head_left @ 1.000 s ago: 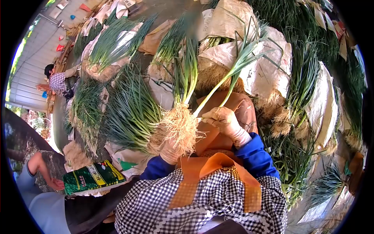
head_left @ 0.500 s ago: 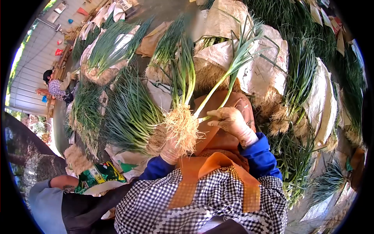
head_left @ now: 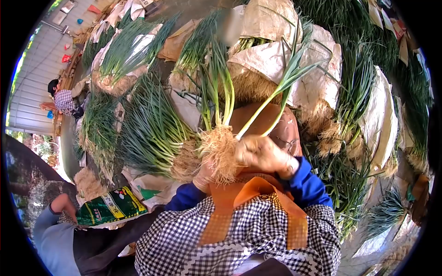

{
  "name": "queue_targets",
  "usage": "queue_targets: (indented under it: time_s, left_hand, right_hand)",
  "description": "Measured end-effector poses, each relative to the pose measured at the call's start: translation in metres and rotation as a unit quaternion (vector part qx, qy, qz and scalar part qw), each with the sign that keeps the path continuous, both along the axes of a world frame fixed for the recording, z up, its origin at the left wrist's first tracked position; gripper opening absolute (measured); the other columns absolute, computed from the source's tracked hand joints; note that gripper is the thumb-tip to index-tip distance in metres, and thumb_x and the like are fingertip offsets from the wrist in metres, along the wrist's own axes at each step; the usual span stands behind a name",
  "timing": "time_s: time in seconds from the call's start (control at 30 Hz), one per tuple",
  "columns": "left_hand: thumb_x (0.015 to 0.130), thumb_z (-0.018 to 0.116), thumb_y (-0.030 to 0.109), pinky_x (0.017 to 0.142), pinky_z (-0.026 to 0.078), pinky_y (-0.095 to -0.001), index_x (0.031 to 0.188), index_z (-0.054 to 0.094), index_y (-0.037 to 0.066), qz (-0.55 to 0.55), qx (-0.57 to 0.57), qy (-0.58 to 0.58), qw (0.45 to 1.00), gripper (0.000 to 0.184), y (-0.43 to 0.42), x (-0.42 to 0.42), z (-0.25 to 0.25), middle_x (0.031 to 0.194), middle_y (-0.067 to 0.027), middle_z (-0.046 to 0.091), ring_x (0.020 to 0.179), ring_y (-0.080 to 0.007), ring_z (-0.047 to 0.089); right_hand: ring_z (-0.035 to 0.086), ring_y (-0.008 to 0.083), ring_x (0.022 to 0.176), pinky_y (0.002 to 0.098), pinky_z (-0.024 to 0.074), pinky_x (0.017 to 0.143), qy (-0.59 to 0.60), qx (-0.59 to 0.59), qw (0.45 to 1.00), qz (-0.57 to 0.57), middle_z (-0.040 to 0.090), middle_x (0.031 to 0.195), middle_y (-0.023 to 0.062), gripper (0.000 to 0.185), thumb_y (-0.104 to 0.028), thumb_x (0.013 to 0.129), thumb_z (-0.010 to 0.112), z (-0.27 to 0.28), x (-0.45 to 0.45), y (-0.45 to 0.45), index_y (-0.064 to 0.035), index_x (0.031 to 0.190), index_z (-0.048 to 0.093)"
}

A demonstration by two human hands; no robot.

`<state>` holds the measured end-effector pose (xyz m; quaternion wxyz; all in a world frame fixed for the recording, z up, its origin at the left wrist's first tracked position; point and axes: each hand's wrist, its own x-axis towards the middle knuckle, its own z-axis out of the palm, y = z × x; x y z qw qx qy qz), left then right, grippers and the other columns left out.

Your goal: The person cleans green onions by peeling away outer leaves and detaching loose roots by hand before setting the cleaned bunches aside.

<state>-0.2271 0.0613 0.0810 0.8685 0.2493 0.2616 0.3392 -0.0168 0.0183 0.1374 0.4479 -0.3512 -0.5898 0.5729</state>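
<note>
A small bunch of green onions [head_left: 224, 97] stands upright over my lap, its pale, stringy roots [head_left: 219, 149] toward me. My left hand [head_left: 203, 178] is closed around the root end, and the roots hide most of its fingers. Against the right side of these roots, my right hand [head_left: 267, 155] is curled, fingers bent and slightly blurred. From it a separate leaning green onion [head_left: 260, 112] rises up and to the right, its lower end hidden by the fingers. An orange-brown apron [head_left: 283, 133] covers my lap beneath.
A large pile of green onions [head_left: 152, 131] lies to my left, roots toward me. Bundles under pale sacks [head_left: 317, 69] stand ahead and right. A nearby person's hand [head_left: 64, 206] rests by a green printed bag [head_left: 110, 207]. Another person [head_left: 65, 99] sits farther off.
My right hand has moved left and down to the roots, its fingers curling from a looser pose. The leaning onion has shifted right. The nearby person's hand and the green bag have moved.
</note>
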Motion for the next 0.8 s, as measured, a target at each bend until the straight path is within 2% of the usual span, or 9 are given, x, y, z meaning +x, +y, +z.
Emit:
queue_targets:
  time_s: [0.1,0.17,0.23,0.3,0.37,0.43,0.63,0.7,0.8]
  left_hand:
    - [0.093,0.044,0.016,0.087,0.047,-0.0309,0.127,0.042,0.005,-0.005,0.012,0.033,0.999,0.036,-0.004,0.003,-0.006,0.115,-0.009,0.054,0.101,-0.019,0.054]
    - [0.093,0.043,0.016,0.088,0.047,-0.0308,0.127,0.042,0.005,-0.004,0.007,0.024,1.0,0.036,-0.002,0.005,-0.004,0.116,-0.0091,0.053,0.102,-0.0191,0.054]
    - [0.093,0.043,0.017,0.088,0.047,-0.0307,0.127,0.042,0.005,0.001,-0.024,-0.008,1.0,0.036,0.002,0.006,-0.002,0.116,-0.0091,0.053,0.103,-0.0191,0.054]
    - [0.094,0.042,0.017,0.088,0.047,-0.0306,0.127,0.041,0.005,-0.007,-0.065,-0.054,0.996,0.036,0.005,0.008,0.005,0.117,-0.0091,0.053,0.103,-0.0192,0.054]
    - [0.092,0.044,0.015,0.089,0.047,-0.0301,0.129,0.039,0.005,-0.074,0.513,0.349,0.78,0.039,0.006,0.013,0.023,0.119,-0.01,0.051,0.106,-0.0195,0.053]
    - [0.091,0.05,0.012,0.085,0.05,-0.0277,0.13,0.039,0.006,0.036,-0.028,-0.025,0.999,0.041,0.001,0.018,0.031,0.111,-0.0081,0.054,0.093,-0.0181,0.058]
    - [0.093,0.046,0.015,0.092,0.046,-0.0324,0.13,0.039,0.006,-0.027,0.424,0.315,0.849,0.039,-0.001,-0.003,-0.008,0.112,-0.0085,0.055,0.101,-0.0199,0.055]
    - [0.092,0.047,0.014,0.091,0.046,-0.0322,0.129,0.04,0.005,-0.01,0.075,0.088,0.993,0.04,-0.007,0.001,0.0,0.112,-0.0088,0.054,0.101,-0.02,0.055]
    - [0.09,0.05,0.013,0.09,0.046,-0.0319,0.128,0.041,0.005,-0.014,0.014,0.056,0.998,0.04,-0.011,0.005,-0.005,0.114,-0.0093,0.054,0.1,-0.0201,0.055]
  right_hand:
    - [0.058,0.0135,0.069,0.0285,0.0487,0.068,0.145,0.046,0.958,0.243,0.061,0.075,0.004,0.022,-0.022,0.089,0.056,0.02,0.017,-0.039,-0.0021,0.08,0.061]
    - [0.063,0.0166,0.069,0.026,0.0503,0.064,0.111,0.056,0.975,0.187,0.066,0.075,0.0076,0.016,-0.015,0.087,0.058,0.024,0.043,-0.051,-0.0016,0.08,0.065]
    - [0.065,0.0155,0.075,0.0242,0.0519,0.067,-0.267,0.088,0.956,-0.081,0.067,0.081,0.0097,0.009,-0.007,0.082,0.062,0.003,0.058,-0.056,-0.0011,0.087,0.067]
    - [0.062,0.0118,0.075,0.0217,0.0503,0.066,-0.243,-0.04,0.945,-0.215,0.064,0.076,0.0053,0.026,-0.005,0.076,0.067,-0.014,0.047,-0.039,-0.0022,0.102,0.062]
    - [0.057,0.0099,0.067,0.0215,0.0463,0.06,-0.323,0.083,0.919,-0.208,0.059,0.075,0.0035,0.041,-0.007,0.075,0.069,-0.004,0.035,-0.015,-0.0025,0.114,0.056]
    - [0.052,0.0103,0.062,0.024,0.0428,0.057,-0.234,0.038,0.957,-0.164,0.059,0.076,0.0032,0.038,-0.009,0.074,0.071,-0.021,0.023,0.002,-0.0032,0.109,0.06]
    - [0.057,0.0117,0.072,0.0237,0.0457,0.064,-0.16,-0.026,0.983,-0.087,0.062,0.079,0.0048,0.013,-0.005,0.082,0.062,-0.038,0.014,0.018,-0.0031,0.094,0.064]
    - [0.054,0.0087,0.061,0.0237,0.0454,0.054,0.011,0.006,0.992,-0.124,0.06,0.073,0.0029,0.012,-0.015,0.085,0.061,-0.025,-0.006,0.014,-0.0046,0.088,0.065]
    - [0.06,0.0118,0.073,0.0242,0.0492,0.067,0.018,0.051,0.998,0.01,0.065,0.083,0.0063,0.012,-0.013,0.083,0.063,0.014,-0.015,-0.017,-0.0015,0.085,0.063]
